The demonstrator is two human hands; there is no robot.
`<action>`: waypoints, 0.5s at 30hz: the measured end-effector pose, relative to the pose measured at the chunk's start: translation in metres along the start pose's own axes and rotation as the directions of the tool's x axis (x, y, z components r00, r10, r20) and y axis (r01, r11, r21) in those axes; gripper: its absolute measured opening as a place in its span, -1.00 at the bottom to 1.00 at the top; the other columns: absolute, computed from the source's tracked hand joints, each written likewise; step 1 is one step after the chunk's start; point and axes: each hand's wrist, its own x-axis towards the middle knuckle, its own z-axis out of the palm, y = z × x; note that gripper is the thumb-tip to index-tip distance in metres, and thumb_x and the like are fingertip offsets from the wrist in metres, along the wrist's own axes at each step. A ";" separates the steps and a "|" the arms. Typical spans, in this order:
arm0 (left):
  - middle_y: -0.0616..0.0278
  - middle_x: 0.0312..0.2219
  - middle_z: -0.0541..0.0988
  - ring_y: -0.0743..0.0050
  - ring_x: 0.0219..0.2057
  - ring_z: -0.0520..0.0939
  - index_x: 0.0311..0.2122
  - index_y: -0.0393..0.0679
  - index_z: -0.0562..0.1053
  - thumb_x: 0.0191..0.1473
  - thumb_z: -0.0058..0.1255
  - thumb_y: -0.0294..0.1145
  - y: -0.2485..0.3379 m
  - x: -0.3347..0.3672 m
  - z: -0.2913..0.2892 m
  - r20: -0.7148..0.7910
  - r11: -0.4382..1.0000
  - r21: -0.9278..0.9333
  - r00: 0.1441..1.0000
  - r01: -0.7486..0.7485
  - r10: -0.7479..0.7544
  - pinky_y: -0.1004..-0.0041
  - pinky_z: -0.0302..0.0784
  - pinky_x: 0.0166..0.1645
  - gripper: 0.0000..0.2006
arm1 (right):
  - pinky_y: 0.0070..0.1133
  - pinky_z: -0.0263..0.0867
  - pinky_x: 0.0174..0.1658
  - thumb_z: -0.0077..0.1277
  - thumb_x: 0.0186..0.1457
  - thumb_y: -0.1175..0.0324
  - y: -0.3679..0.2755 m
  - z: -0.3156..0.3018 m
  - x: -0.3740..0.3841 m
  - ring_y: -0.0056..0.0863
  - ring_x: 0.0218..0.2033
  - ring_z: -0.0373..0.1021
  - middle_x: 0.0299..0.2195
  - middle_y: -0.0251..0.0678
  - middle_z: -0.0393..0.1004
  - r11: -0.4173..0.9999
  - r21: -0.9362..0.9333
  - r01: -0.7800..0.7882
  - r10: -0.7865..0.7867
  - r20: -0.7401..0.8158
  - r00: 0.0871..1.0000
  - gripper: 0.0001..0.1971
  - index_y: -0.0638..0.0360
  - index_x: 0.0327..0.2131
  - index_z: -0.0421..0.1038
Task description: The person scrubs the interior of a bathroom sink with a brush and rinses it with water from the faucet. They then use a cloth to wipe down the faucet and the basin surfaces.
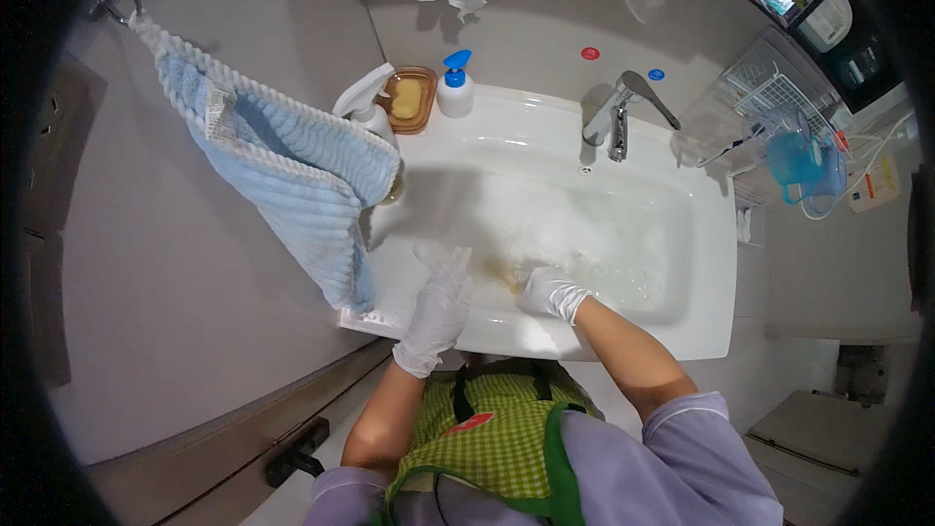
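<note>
Both my hands wear thin white gloves and are over the near side of a white washbasin (701, 326). My left hand (440, 310) rests at the front left rim with its fingers stretched out, and nothing shows in it. Inside the basin, my right hand (551, 292) is closed and low against the near inner wall. Its fingertips are partly hidden in suds and cloudy water. Beside them shows a yellowish-brown patch (510, 276), blurred; I cannot make out what it is. Foamy water (623, 244) covers the basin's bottom.
A chrome tap (619, 117) stands at the back rim. At the back left are a pump bottle (455, 88), a soap dish (413, 115) with yellow soap, and a spray bottle (366, 105). A blue towel (282, 166) hangs over the left rim. A blue cup (794, 158) is at right.
</note>
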 end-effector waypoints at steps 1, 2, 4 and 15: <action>-0.14 0.19 0.32 -0.03 0.25 0.30 0.26 -0.20 0.24 0.19 -0.18 -0.47 0.001 0.001 -0.002 0.000 0.999 0.049 1.000 -0.007 0.007 0.28 0.17 0.31 -0.50 | -0.34 0.41 -0.03 -0.13 0.15 0.38 0.001 -0.001 0.009 -0.05 -0.09 0.48 -0.05 0.09 0.48 0.995 0.043 -0.095 0.097 -0.039 0.995 -0.62 0.26 0.03 0.41; -0.16 0.18 0.33 -0.06 0.24 0.30 0.24 -0.23 0.24 0.21 -0.18 -0.46 0.001 0.002 -0.002 -0.002 0.995 0.097 1.000 -0.017 0.017 0.26 0.20 0.30 -0.52 | -0.33 0.41 -0.03 -0.14 0.15 0.39 0.004 -0.002 0.019 -0.03 -0.07 0.47 -0.06 0.08 0.48 0.985 0.090 -0.150 0.157 -0.075 0.985 -0.64 0.27 -0.01 0.45; -0.15 0.18 0.33 -0.05 0.24 0.30 0.24 -0.22 0.25 0.21 -0.19 -0.45 0.002 0.006 -0.002 0.006 0.992 0.124 1.000 -0.022 0.021 0.26 0.20 0.30 -0.52 | -0.30 0.41 -0.04 -0.15 0.13 0.41 0.011 -0.007 0.043 -0.01 -0.07 0.47 -0.09 0.05 0.51 0.957 0.166 -0.236 0.259 -0.136 0.956 -0.67 0.27 -0.09 0.50; -0.21 0.20 0.27 -0.19 0.26 0.24 0.26 -0.21 0.23 0.25 -0.14 -0.30 0.034 0.035 -0.014 0.080 0.955 0.257 0.988 -0.148 0.132 0.16 0.13 0.32 -0.50 | -0.22 0.37 -0.19 -0.21 0.18 0.32 0.021 -0.089 -0.053 -0.03 -0.22 0.49 -0.23 -0.01 0.55 0.934 0.213 -0.286 0.354 -0.454 0.818 -0.60 -0.02 0.06 0.44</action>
